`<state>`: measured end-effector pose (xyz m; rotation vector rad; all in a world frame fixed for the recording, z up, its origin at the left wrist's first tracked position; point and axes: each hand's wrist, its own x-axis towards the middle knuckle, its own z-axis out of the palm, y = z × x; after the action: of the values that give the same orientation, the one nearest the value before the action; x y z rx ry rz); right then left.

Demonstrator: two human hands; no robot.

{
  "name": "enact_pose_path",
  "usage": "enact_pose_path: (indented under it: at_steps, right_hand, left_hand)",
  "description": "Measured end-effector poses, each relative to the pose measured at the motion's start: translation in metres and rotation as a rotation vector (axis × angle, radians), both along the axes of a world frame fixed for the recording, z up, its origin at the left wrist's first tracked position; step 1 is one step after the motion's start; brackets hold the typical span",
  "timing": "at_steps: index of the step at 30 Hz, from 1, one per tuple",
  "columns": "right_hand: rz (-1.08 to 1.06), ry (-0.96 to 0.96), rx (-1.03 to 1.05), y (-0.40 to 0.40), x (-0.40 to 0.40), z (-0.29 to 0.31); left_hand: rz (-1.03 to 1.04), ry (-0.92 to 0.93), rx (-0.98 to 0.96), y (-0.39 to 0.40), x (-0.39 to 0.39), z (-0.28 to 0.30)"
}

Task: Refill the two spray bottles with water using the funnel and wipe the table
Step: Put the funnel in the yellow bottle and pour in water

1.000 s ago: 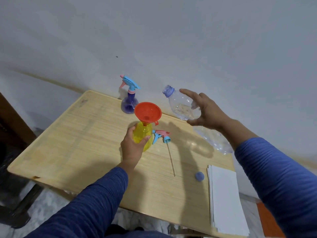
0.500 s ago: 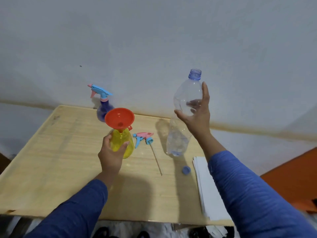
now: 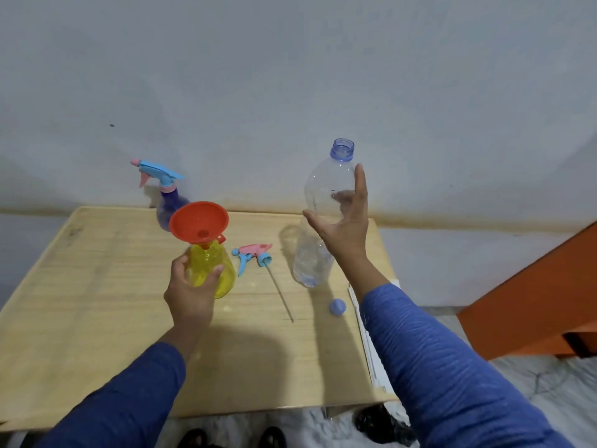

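Note:
A yellow spray bottle (image 3: pixel 223 273) without its head stands on the wooden table (image 3: pixel 97 302), with an orange funnel (image 3: pixel 198 221) set in its neck. My left hand (image 3: pixel 190 292) grips the yellow bottle from the near side. My right hand (image 3: pixel 347 227) holds a clear, uncapped water bottle (image 3: pixel 323 189) upright, to the right of the funnel, with its base low near the tabletop. A purple spray bottle (image 3: pixel 168 205) with a blue and pink head stands at the back by the wall. The detached spray head (image 3: pixel 255 253) with its tube lies between the two held bottles.
A blue bottle cap (image 3: pixel 337 307) lies on the table near my right forearm. A stack of white sheets (image 3: pixel 363 324) sits at the table's right edge, partly under my sleeve. Orange furniture (image 3: pixel 533 292) stands to the right, and the wall runs close behind the table.
The water bottle was tipped with its mouth toward the funnel; my right hand has swung it upright and lowered it to the right. My left hand stays on the yellow bottle.

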<state>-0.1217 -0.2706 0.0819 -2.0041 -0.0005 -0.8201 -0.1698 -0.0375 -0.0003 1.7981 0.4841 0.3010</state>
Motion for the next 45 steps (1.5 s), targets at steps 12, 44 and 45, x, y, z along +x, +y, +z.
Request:
enact_pose_path:
  at_steps: [12, 44, 45]
  right_hand:
    - [-0.021, -0.218, -0.168, 0.003, -0.019, 0.041]
    - [0.389, 0.106, -0.547, 0.122, -0.01, 0.007]
    - [0.386, 0.1, -0.538, 0.121, -0.008, 0.008]
  left_hand:
    - [-0.037, 0.016, -0.029, 0.003, -0.002, 0.005]
    - [-0.395, 0.015, 0.029, 0.06, 0.026, -0.001]
    - [-0.399, 0.014, 0.025, 0.061, 0.027, -0.002]
